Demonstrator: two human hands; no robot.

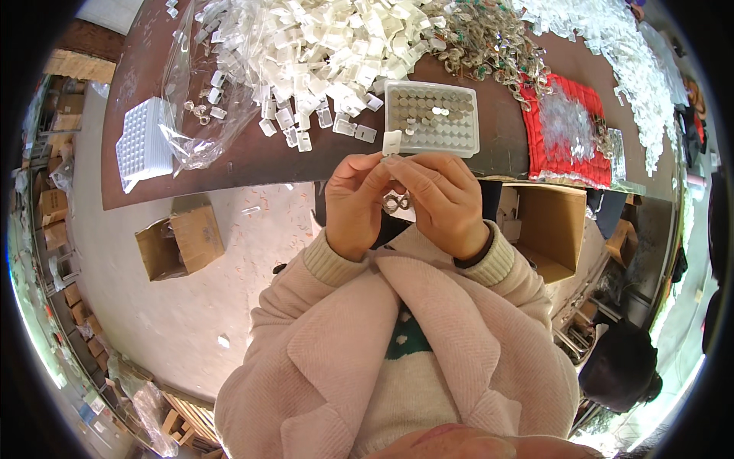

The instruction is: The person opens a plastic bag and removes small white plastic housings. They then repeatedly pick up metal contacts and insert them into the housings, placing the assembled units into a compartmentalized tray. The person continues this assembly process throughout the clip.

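My left hand (355,203) and my right hand (446,200) meet in front of my chest, just off the table's near edge. Between their closed fingertips is a small white plastic case (391,143), its upper part sticking out above the fingers. A coiled bundle of thin wire (394,203) hangs below the fingers; where it joins the case is hidden. Right behind my hands, a translucent tray (471,138) holds rows of round silver discs (437,112) in its pockets. A large heap of similar white plastic cases (321,46) lies beyond, at the far left of the tray.
Wire bundles (489,42) are piled at the back. To the right, clear plastic pieces (566,122) lie on red cloth (541,157). Stacked white trays (145,145) and a clear bag (202,145) are at left. Cardboard boxes (200,239) stand on the floor below.
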